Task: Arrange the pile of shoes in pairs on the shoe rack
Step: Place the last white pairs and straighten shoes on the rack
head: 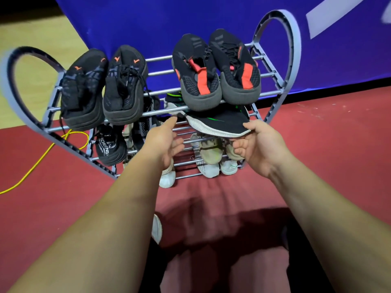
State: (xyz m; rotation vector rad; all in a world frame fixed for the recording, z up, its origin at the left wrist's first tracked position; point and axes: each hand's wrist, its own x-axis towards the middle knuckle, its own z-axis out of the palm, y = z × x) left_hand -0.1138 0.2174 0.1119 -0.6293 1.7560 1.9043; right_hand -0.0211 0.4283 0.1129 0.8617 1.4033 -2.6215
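Red floor (63, 197); black shoe (220, 123) between right fingers (240, 149)

Shoe rack (295, 49) top shelf (160, 72): bare bars mid-span give passage between black-orange pair (124, 85), left end, and black-red pair (201, 77), right end. Middle shelf (190, 141): centre bars bare; black-green shoe (220, 123) blocks right end. Floor (63, 199) off front edge: white shoe (167, 179), yellow cable (31, 168).

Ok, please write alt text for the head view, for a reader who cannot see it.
The right hand grips a black shoe with green marks at the middle shelf of a grey rack, while the open left hand reaches toward it. Two black pairs sit on the top shelf, pale shoes lower down.
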